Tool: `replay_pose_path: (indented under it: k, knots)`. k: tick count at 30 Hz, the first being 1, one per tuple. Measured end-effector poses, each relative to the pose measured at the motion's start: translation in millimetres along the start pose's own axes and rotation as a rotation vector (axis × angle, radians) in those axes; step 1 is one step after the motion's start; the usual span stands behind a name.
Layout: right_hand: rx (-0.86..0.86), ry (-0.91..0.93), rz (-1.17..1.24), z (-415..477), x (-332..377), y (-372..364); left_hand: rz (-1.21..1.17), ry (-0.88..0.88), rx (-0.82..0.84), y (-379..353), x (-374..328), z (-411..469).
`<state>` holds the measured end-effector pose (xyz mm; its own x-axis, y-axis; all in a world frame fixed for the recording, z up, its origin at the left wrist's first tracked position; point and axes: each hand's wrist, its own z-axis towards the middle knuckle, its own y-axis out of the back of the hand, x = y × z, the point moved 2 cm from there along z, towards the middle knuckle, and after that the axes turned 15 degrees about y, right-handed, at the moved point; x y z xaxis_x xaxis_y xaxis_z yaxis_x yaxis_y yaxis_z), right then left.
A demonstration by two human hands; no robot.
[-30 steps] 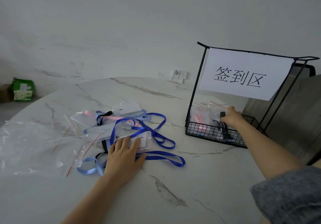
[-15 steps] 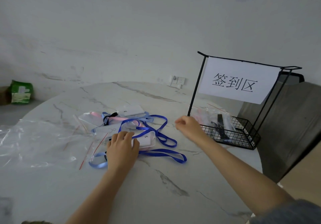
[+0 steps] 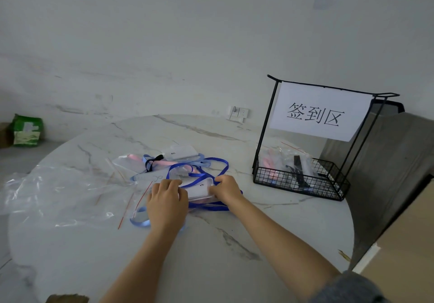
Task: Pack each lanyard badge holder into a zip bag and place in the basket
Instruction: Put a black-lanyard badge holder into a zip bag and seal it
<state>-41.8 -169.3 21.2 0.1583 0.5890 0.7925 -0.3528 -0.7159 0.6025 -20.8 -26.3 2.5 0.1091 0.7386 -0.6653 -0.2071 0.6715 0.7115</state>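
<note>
Frame centre, forearms converging: left hand (image 3: 168, 200) curls over left end of badge holder (image 3: 199, 188), right hand (image 3: 226, 188) pinches its right end, on table (image 3: 234, 260).

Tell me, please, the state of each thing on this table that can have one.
Badge holder, flat on the table, not bagged, held at both ends.
Left hand, grips its left end.
Right hand, pinches its right end.
Blue lanyard, loose, spread in loops.
Basket, upright, with filled bags inside.
Clear plastic bags, lying crumpled.
</note>
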Motion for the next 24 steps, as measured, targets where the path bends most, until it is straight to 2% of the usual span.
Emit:
replay_pose_path:
  k: [5,11,13,17,24]
  knots:
    - [-0.001,-0.026,0.020,5,-6,3,-0.021,-0.003,0.011,0,-1,0]
    - [-0.047,-0.053,0.189,2,-6,28,-0.080,-0.008,0.014,2,0,-2]
    - [-0.094,-0.045,0.218,2,1,45,-0.082,0.003,0.036,1,0,-1]
    - [-0.223,0.022,0.249,-4,15,86,-0.167,-0.007,-0.021,0,-1,-2]
    - [-0.445,0.189,0.296,-26,50,149,-0.157,-0.030,-0.002,3,-3,-4]
